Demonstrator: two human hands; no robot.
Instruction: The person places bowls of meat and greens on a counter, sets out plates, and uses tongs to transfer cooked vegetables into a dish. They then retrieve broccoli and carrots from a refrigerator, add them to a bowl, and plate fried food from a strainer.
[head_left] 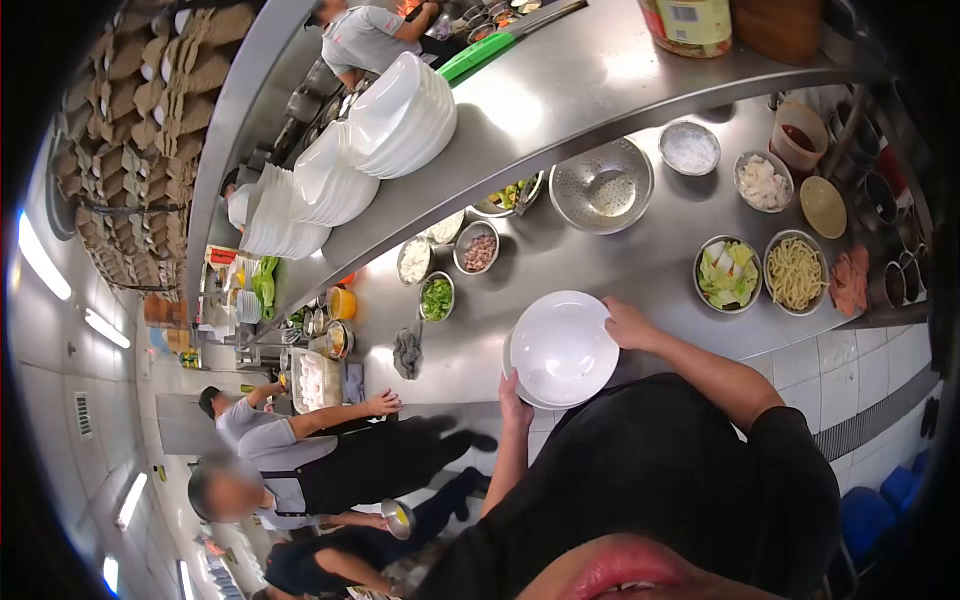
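A white bowl [565,345] is tilted just over the steel counter's near edge, with what looks like a second white rim showing under it. My left hand [514,400] grips the lower left of the rim, thumb and fingers closed on it. On the upper right of the rim, my right hand [627,325] is closed as well. Nothing shows inside the bowl except light reflections. Beyond it on the counter stand a perforated steel colander [575,190], a bowl of diced meat [478,248] and a bowl of chopped greens [437,297].
White bowls [405,125] stand stacked on the raised steel shelf [520,110]. To the right are noodles [795,275], cut cabbage [728,273] and a pink cloth [850,280]. A grey rag [407,350] lies left. Co-workers stand left; one holds a small metal bowl [398,520].
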